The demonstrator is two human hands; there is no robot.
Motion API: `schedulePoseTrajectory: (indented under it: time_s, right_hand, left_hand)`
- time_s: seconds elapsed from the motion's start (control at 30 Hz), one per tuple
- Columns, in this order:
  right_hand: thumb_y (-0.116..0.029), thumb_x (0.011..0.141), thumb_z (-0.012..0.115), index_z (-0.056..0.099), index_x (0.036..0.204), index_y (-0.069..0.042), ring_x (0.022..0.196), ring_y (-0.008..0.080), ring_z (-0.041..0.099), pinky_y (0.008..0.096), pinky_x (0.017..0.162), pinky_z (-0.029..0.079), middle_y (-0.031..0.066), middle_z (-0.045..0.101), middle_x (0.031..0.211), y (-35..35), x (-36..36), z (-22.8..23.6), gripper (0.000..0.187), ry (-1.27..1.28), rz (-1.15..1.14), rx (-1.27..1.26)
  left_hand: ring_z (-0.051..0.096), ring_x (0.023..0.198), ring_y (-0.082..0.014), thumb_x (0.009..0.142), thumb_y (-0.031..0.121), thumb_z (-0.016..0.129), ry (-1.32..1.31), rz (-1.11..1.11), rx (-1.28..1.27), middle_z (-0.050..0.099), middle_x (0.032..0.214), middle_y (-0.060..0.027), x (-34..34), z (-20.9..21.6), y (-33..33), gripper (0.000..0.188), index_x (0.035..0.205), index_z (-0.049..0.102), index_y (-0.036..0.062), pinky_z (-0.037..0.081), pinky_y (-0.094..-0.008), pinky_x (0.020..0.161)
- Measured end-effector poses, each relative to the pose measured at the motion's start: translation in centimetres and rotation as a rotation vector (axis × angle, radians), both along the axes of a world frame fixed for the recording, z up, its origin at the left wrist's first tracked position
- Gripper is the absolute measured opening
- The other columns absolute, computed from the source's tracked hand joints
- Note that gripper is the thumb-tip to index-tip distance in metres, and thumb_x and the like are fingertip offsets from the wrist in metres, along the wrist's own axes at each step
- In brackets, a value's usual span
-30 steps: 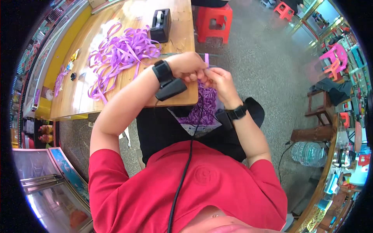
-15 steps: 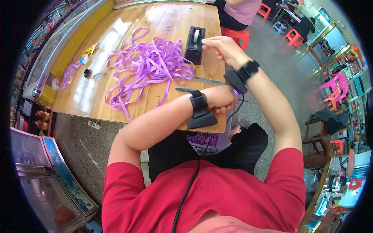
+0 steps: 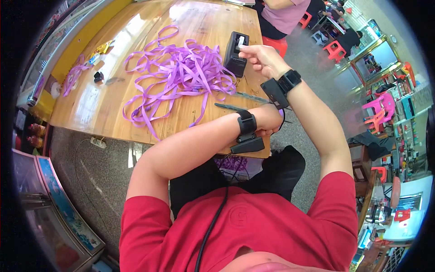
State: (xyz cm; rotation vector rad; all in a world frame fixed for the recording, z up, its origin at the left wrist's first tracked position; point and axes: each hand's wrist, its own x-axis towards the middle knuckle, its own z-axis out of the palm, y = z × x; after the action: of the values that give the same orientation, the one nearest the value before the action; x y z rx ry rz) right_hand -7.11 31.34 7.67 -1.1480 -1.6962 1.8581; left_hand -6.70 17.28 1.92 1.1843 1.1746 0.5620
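At the far right of the wooden table stands a black tape dispenser (image 3: pixel 235 62) with a pale roll of tape (image 3: pixel 241 41) in it. My right hand (image 3: pixel 265 60) reaches to it, thumb and forefinger pinched on the tape at the roll. Close to the table's right edge, my left hand (image 3: pixel 269 119) is closed, its fingers curled under and partly hidden. A bit of purple ribbon (image 3: pixel 282 112) shows beside that hand, and the fingers appear to grip it. A large loose heap of purple ribbon (image 3: pixel 183 75) lies left of the dispenser.
Dark, slim tools (image 3: pixel 229 107) lie between the heap and my left wrist. Farther left are a small black object (image 3: pixel 98 77) and more purple ribbon (image 3: pixel 73 79). Below the table edge, a bin holds purple ribbon (image 3: pixel 233 162). A person in pink (image 3: pixel 283 18) sits beyond the table.
My right fingertips have moved in over the tape roll and now touch it. My left hand stays closed near the table edge. The whole view has shifted slightly.
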Motion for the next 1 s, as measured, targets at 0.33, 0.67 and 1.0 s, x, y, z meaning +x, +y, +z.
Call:
schedulePoseTrajectory:
  time_s: [0.33,0.67,1.0]
  right_hand:
    - [-0.019,0.089,0.07,0.065,0.089,-0.003,0.057,0.0028,0.038,0.0181,0.043,0.029,0.0001,0.063,0.084,-5.6,2.8,-0.5,0.017,0.072,0.088,-0.134]
    - [-0.016,0.089,0.069,0.066,0.088,-0.002,0.056,0.0031,0.036,0.0195,0.041,0.028,0.0007,0.062,0.08,-4.0,2.9,-1.8,0.014,-0.097,0.071,-0.102]
    - [-0.028,0.092,0.066,0.068,0.097,-0.004,0.051,-0.0008,0.036,0.017,0.042,0.025,-0.002,0.061,0.074,-2.4,12.6,1.5,0.024,-0.093,0.397,0.259]
  left_hand:
    - [0.048,0.038,-0.0106,0.091,0.038,0.057,-0.118,-0.013,0.007,0.055,0.055,0.0002,-0.2,-1.7,0.3,0.032,0.073,0.058,0.0115,0.033,-0.0278,0.034]
    - [0.046,0.04,-0.0094,0.092,0.044,0.054,-0.005,-0.044,-0.043,0.053,0.057,0.0011,0.1,-1.2,0.2,0.037,0.075,0.056,0.012,0.033,-0.0269,0.037]
    - [0.043,0.041,-0.0082,0.095,0.023,0.053,0.088,-0.031,0.0,0.046,0.058,0.0013,-0.1,0.5,0.0,0.027,0.073,0.049,0.0071,0.032,-0.0263,0.034]
